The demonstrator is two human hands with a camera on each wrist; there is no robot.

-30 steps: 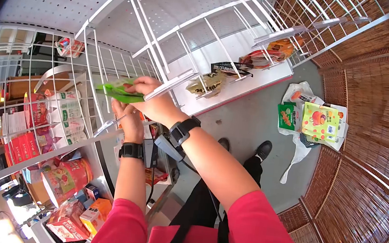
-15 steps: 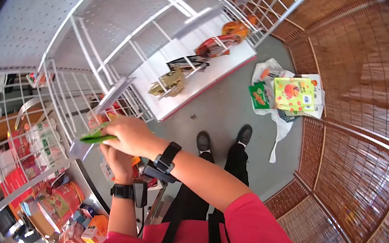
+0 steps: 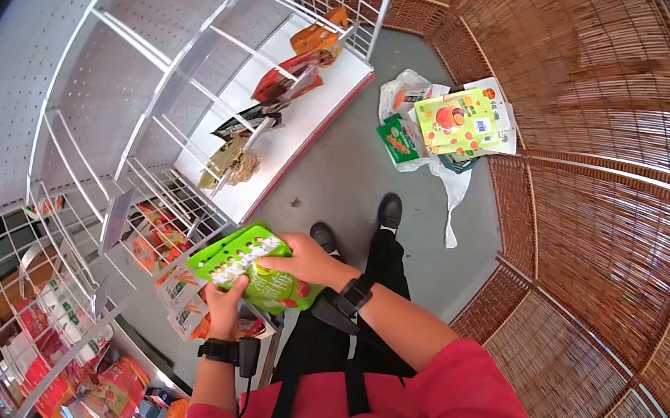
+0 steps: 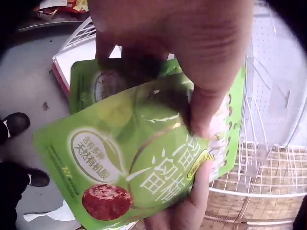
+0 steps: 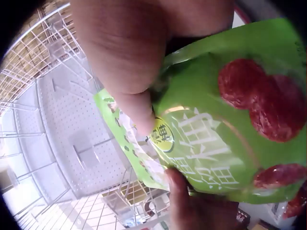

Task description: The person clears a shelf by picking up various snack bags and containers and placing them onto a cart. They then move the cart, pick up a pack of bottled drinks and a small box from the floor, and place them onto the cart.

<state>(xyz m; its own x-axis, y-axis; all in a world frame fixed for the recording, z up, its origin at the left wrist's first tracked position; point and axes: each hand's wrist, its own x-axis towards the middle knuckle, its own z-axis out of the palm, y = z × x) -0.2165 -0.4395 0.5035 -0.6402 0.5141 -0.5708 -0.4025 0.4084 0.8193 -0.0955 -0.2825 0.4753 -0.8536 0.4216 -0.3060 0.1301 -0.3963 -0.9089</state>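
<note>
Two green dried-plum pouches [image 3: 270, 285] overlap in front of my torso, with red fruit pictures and white lettering. My left hand [image 3: 222, 313] grips their lower left edge, thumb on the front. From the other side my right hand [image 3: 309, 260] holds the upper edge, its thumb laid over the printed face. In the left wrist view, the front pouch [image 4: 110, 158] partly covers a second pouch [image 4: 84, 86] behind it. The right wrist view has the right thumb [image 5: 136, 112] pressing beside a yellow oval label, the left thumb [image 5: 177, 187] close below.
White wire racks [image 3: 152, 58] stand on the left over a white shelf base [image 3: 283, 151] holding several snack bags [image 3: 288, 80]. Colourful boxes and packets [image 3: 108, 391] lie lower left. On the floor, a plastic bag [image 3: 455, 195] lies under packages, near a woven screen [image 3: 601, 244].
Both hands have drawn the green pouches out from beside the wire rack, back toward my body, and turned their printed faces up. The head view has swung to the right.
</note>
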